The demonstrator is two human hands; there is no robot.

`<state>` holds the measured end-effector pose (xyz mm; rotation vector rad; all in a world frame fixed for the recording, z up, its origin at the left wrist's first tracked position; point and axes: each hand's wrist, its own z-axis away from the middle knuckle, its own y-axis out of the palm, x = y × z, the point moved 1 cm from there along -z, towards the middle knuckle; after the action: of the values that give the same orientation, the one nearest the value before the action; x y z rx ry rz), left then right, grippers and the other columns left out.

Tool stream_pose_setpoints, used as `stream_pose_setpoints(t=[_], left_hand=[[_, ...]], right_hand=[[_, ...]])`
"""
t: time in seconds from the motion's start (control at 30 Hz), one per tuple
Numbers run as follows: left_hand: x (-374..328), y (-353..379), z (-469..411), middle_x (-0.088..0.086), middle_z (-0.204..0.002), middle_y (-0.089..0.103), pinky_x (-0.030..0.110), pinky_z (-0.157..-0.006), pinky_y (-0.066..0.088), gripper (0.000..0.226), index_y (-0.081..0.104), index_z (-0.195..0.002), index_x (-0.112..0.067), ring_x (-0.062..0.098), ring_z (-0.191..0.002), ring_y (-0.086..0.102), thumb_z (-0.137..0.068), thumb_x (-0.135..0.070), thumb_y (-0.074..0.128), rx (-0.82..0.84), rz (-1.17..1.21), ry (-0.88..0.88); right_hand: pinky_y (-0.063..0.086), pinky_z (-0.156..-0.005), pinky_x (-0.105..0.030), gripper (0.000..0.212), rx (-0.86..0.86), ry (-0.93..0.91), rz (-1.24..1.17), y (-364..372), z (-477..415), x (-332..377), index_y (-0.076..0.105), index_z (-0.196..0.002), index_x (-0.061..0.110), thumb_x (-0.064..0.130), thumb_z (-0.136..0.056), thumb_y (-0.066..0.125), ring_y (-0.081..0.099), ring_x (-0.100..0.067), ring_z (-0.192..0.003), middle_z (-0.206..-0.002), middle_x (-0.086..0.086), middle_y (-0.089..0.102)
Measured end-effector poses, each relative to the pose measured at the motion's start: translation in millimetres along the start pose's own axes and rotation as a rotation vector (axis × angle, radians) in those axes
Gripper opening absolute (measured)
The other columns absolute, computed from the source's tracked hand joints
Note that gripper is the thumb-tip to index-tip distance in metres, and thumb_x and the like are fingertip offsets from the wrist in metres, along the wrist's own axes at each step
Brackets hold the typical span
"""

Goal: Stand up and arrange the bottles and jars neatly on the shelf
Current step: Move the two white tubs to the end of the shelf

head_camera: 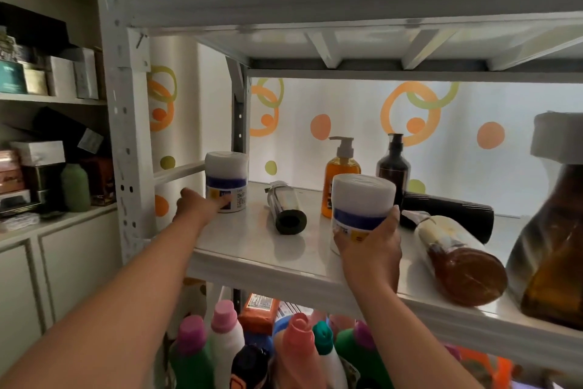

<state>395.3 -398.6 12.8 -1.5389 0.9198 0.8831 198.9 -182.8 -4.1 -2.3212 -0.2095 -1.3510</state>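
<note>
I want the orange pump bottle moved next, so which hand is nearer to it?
Right. The right hand grips a white jar just in front of the orange pump bottle; the left hand is well to its left, at the other white jar.

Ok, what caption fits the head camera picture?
The left hand touches the left jar, right hand grips the right jar; a brown bottle lies tipped on the shelf.

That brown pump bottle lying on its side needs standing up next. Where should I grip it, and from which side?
Probably around its wide body near the round base, coming from the front and above. The brown pump bottle lies flat with its base toward the front of the shelf and its pump pointing back, where the black cylinder crowds it.
</note>
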Motion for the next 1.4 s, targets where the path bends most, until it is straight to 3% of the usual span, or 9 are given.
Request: stream_pose_setpoints(t=[0.17, 0.27, 0.4, 0.53, 0.73, 1.0, 1.17, 1.33, 1.4], left_hand=[[-4, 6, -15, 0.015, -0.145, 0.039, 0.047, -0.109, 0.030, 0.099, 0.019, -0.144, -0.007, 0.034, -0.133, 0.036, -0.073, -0.051, 0.072, 0.096, 0.002, 0.062], [0, 14, -26, 0.005, -0.138, 0.048, 0.052, -0.111, 0.024, 0.107, 0.029, -0.139, -0.017, 0.030, -0.129, 0.042, -0.056, -0.067, 0.074, 0.162, -0.032, 0.116], [4, 15, -39, 0.011, -0.139, 0.046, 0.050, -0.110, 0.028, 0.102, 0.025, -0.139, -0.011, 0.033, -0.128, 0.043, -0.065, -0.068, 0.067, 0.131, -0.087, 0.017], [4, 16, -39, 0.013, -0.132, 0.054, 0.047, -0.101, 0.042, 0.084, 0.040, -0.133, -0.009, 0.034, -0.119, 0.052, -0.072, -0.063, 0.064, 0.150, -0.106, 0.095], [3, 12, -29, 0.015, -0.121, 0.060, 0.041, -0.093, 0.049, 0.069, 0.047, -0.124, -0.005, 0.033, -0.109, 0.058, -0.078, -0.052, 0.066, 0.094, -0.189, 0.155], [1, 22, -49, 0.011, -0.124, 0.057, 0.048, -0.101, 0.043, 0.097, 0.041, -0.130, -0.012, 0.033, -0.115, 0.053, -0.054, -0.060, 0.078, 0.147, -0.112, 0.082], [4, 29, -45, 0.011, -0.122, 0.059, 0.048, -0.095, 0.048, 0.099, 0.044, -0.126, -0.013, 0.033, -0.111, 0.056, -0.052, -0.071, 0.072, 0.024, -0.206, 0.088], [8, 17, -34, 0.008, -0.123, 0.060, 0.054, -0.097, 0.043, 0.126, 0.045, -0.123, -0.018, 0.033, -0.115, 0.054, -0.022, -0.093, 0.052, 0.011, -0.343, 0.080], [10, 9, -18, 0.007, -0.122, 0.060, 0.050, -0.097, 0.044, 0.121, 0.046, -0.121, -0.018, 0.032, -0.114, 0.054, -0.027, -0.093, 0.052, 0.010, -0.371, 0.113]], right_hand=[[0.042, -0.099, -0.049, 0.095, -0.015, -0.032, 0.029, 3, -1, -2, 0.009, -0.144, 0.026, 0.027, -0.075, 0.073, 0.041, -0.029, -0.125, -0.137, -0.009, 0.040], [0.043, -0.099, -0.050, 0.093, -0.020, -0.042, 0.046, 4, -2, -2, 0.010, -0.143, 0.025, 0.027, -0.075, 0.073, 0.041, -0.030, -0.125, -0.137, -0.010, 0.040], [0.044, -0.097, -0.052, 0.092, -0.027, -0.037, 0.055, 5, -1, -2, 0.013, -0.143, 0.023, 0.026, -0.074, 0.074, 0.042, -0.031, -0.124, -0.136, -0.010, 0.041], [0.044, -0.096, -0.050, 0.092, -0.037, -0.033, 0.065, 4, 1, 1, 0.014, -0.142, 0.022, 0.026, -0.074, 0.074, 0.043, -0.031, -0.124, -0.136, -0.010, 0.042], [0.045, -0.093, -0.048, 0.091, -0.040, -0.027, 0.066, 2, 5, 2, 0.016, -0.141, 0.022, 0.025, -0.072, 0.076, 0.045, -0.030, -0.121, -0.133, -0.010, 0.044], [0.045, -0.095, -0.048, 0.092, -0.033, -0.029, 0.062, 2, 3, 0, 0.015, -0.142, 0.022, 0.025, -0.073, 0.076, 0.045, -0.030, -0.122, -0.133, -0.009, 0.044], [0.047, -0.094, -0.048, 0.092, -0.041, -0.061, 0.081, 6, 1, -1, 0.014, -0.142, 0.022, 0.030, -0.073, 0.074, 0.045, -0.029, -0.120, -0.132, -0.009, 0.044], [0.046, -0.092, -0.048, 0.089, -0.056, -0.065, 0.092, 6, 1, -2, 0.017, -0.140, 0.023, 0.030, -0.073, 0.075, 0.046, -0.030, -0.120, -0.131, -0.009, 0.046], [0.047, -0.091, -0.048, 0.087, -0.068, -0.064, 0.091, 6, 2, -1, 0.019, -0.138, 0.023, 0.031, -0.072, 0.075, 0.048, -0.030, -0.118, -0.130, -0.010, 0.047]])
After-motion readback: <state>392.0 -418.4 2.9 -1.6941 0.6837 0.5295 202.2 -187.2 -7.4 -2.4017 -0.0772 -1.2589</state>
